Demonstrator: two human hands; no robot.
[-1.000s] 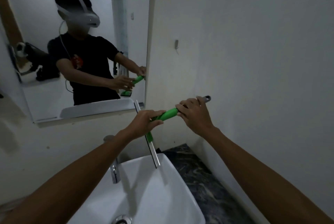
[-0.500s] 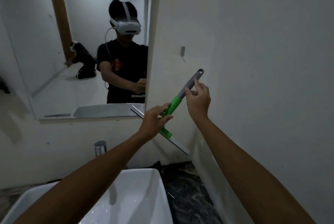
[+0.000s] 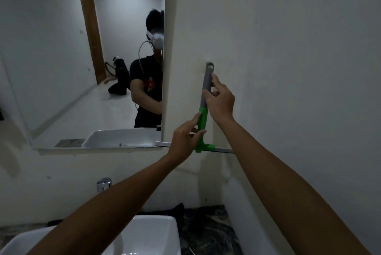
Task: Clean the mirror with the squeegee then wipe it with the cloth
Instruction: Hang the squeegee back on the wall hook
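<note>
Room: dim white-walled bathroom, one mirror (image 3: 82,69) on the left wall face, one white sink (image 3: 148,234) at the bottom edge, one chrome tap (image 3: 104,184) above it, dark marbled floor to the sink's right.
Squeegee: one squeegee (image 3: 203,118), upright against the wall just right of the mirror's edge; grey upper handle with a hanging hole at the top, green lower part, blade lying level at the bottom, its left end reaching the mirror's lower corner.
Right hand: one right hand (image 3: 220,102), fingers pinching the grey handle.
Left hand: one left hand (image 3: 185,139), thumb and fingers closed on the green section.
Reflection: one person wearing a white headset, partly cut off by the mirror's edge; one wooden door; one dark bag on the floor.
Cloth: not identifiable.
</note>
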